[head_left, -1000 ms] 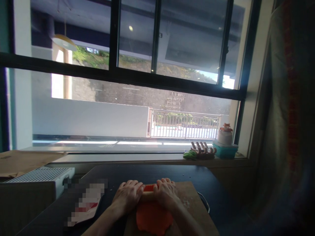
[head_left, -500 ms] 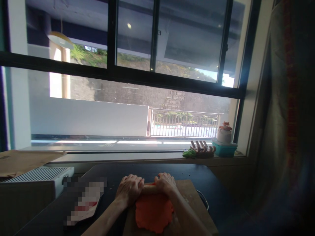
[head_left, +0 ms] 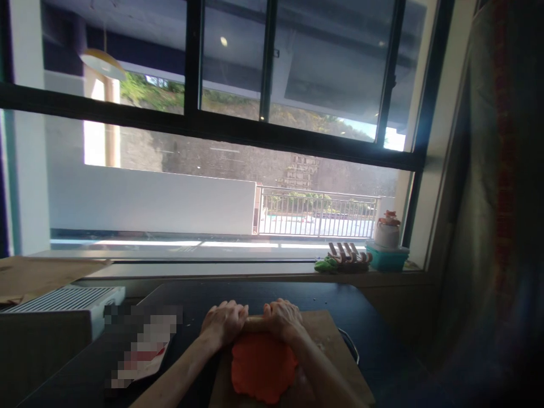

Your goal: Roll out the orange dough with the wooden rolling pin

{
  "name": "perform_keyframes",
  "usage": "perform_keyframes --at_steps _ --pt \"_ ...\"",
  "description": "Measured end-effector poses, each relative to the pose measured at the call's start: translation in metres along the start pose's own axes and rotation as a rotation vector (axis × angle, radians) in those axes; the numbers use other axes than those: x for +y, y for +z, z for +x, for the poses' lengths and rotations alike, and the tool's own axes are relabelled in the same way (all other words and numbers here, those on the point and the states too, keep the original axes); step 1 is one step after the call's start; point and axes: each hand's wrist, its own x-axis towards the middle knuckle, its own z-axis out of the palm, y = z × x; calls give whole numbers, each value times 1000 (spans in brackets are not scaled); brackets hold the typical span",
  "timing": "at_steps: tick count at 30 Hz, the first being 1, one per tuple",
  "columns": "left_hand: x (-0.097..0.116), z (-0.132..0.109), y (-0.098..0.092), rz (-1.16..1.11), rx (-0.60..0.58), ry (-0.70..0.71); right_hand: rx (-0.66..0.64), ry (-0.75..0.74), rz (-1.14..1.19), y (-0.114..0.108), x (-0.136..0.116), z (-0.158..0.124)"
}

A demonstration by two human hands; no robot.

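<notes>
- Orange dough (head_left: pixel 263 368) lies flat on your board (head_left: pixel 323 331); it looks soft, light and easily torn, so support it from beneath its edge with open palms.
- It spreads on your side of the rolling pin (head_left: pixel 256 323), nearer you than your fingers.
- Your left hand (head_left: pixel 225 320) and right hand (head_left: pixel 283 317) curl around the pin's ends; their fingertips are hidden.
- Beyond, dark table (head_left: pixel 340 297).

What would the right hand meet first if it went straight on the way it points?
The right hand, on the rolling pin, would likely pass over the dark tabletop and meet the window sill first, though height and depth are unclear.
</notes>
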Motion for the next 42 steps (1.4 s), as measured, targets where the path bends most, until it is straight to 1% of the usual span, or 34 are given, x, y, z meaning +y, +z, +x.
perform_keyframes --at_steps 3,5,10,18,23,27,31,34,36,39,42 --pt "1 -6 1 35 49 36 -28 26 3 -2 -1 4" --pt "1 -7 1 49 52 46 -34 48 5 -4 -1 6" --pt "2 2 -2 26 -6 6 -59 76 13 -4 -2 12" --pt "2 15 -9 -22 -98 -47 -103 98 24 -1 5 29" --pt "0 20 -8 -20 -121 -49 -51 55 10 2 2 19" --pt "1 19 -6 -7 -109 -37 -18 46 -11 3 -2 11" --pt "3 7 -3 19 -46 -19 -44 82 -4 -1 -4 16" --pt "2 -4 -1 29 21 29 -69 114 3 -3 -4 22" --pt "2 -6 0 23 33 46 -86 126 4 -4 -4 24" --pt "3 -1 -2 4 -12 16 -112 103 -2 -3 -3 23" --pt "5 8 -5 -19 -64 -25 -105 31 -18 -2 -1 17"
